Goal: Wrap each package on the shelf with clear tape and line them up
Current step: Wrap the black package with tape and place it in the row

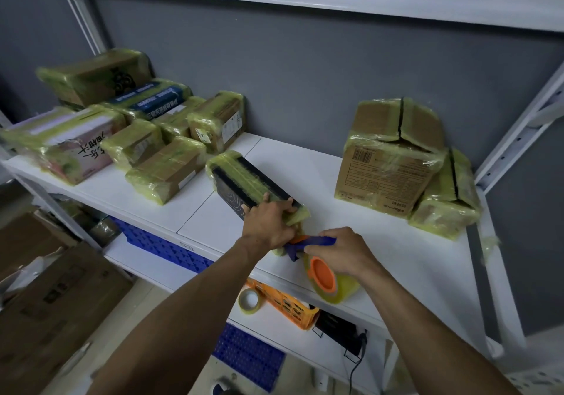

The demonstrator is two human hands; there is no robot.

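A long black package wrapped in yellowish clear tape lies diagonally on the white shelf. My left hand grips its near end, fingers curled over the top edge. My right hand holds a tape dispenser with a blue handle, orange hub and a roll of clear tape, just below the package's near end. Several taped packages sit grouped at the left. Two taped cardboard boxes stand at the right against the wall.
A spare tape roll and an orange basket sit on the lower shelf, with blue crates beside them. Cardboard boxes stand on the floor at left. A metal shelf post rises at right.
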